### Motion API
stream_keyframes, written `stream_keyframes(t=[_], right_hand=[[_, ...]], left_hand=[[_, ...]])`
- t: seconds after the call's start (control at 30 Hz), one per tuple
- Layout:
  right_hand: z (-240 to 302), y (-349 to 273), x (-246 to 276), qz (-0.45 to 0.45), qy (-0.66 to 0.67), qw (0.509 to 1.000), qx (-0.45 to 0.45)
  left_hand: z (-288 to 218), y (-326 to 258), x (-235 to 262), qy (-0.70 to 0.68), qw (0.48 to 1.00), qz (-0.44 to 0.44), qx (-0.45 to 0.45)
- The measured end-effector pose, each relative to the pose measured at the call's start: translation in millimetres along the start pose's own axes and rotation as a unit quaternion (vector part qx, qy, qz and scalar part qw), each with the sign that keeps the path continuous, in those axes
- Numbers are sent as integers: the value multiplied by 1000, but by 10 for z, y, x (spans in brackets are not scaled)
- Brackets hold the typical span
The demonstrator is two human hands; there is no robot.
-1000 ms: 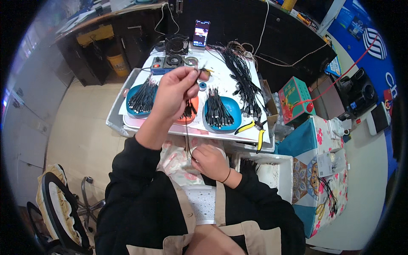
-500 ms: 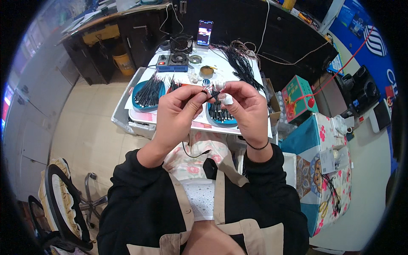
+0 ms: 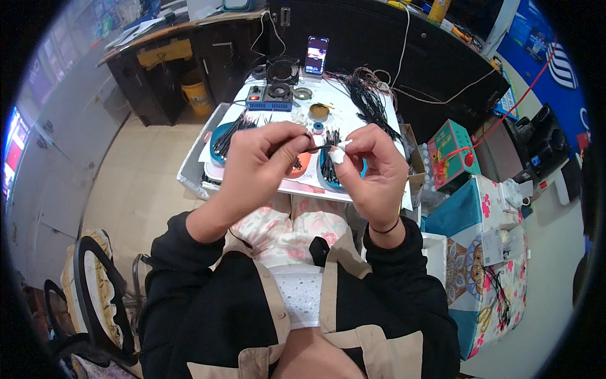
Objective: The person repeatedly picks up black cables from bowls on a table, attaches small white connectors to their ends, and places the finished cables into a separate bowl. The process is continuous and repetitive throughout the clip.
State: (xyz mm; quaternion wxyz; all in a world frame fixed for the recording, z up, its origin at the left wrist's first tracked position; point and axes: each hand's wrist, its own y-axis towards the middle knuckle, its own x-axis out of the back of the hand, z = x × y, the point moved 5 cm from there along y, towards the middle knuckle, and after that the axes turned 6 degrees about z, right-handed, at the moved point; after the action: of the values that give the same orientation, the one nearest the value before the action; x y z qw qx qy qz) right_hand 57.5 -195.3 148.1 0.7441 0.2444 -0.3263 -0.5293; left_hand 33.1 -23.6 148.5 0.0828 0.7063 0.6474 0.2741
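Note:
A thin black cable [image 3: 323, 148] runs between my two hands above the near edge of the white table. My left hand [image 3: 268, 155] pinches it between thumb and forefinger. White wrapping covers the thumb tip and a fingertip of my right hand [image 3: 375, 170], which is closed on the cable's other end; that end itself is hidden. Below the left wrist hangs a dark cable end [image 3: 240, 239]. Behind my hands, black cables [image 3: 232, 136] lie in a blue tray at the left, and more cables [image 3: 329, 165] fill another blue tray at the right. An orange tray [image 3: 302, 169] shows between them.
Farther back on the table [image 3: 341, 95] are a blue-fronted device [image 3: 270, 101] with a red switch, a small black fan [image 3: 282, 71], a round tin [image 3: 319, 112], an upright phone [image 3: 316, 55] and a bundle of black cables [image 3: 369, 104]. A chair [image 3: 95, 297] stands at lower left.
My hands have drawn slightly apart, stretching the cable between them. The hanging cable end has swung left toward my left forearm. The whole view has shifted a little.

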Motion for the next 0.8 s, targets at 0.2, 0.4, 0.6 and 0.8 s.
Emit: stream_keyframes(t=[0.2,0.4,0.6,0.8], right_hand=[[-118,-185,-146,23,-39,998,-46],[-647,-366,-305,55,464,856,-219],[-817,-505,-417,66,612,743,-263],[-727,-357,-158,95,229,953,-173]], left_hand=[[274,-224,-243,-136,989,-16,52],[552,-269,-426,-418,897,34,141],[646,-288,-464,-467,868,54,161],[700,-327,-410,-336,926,7,171]])
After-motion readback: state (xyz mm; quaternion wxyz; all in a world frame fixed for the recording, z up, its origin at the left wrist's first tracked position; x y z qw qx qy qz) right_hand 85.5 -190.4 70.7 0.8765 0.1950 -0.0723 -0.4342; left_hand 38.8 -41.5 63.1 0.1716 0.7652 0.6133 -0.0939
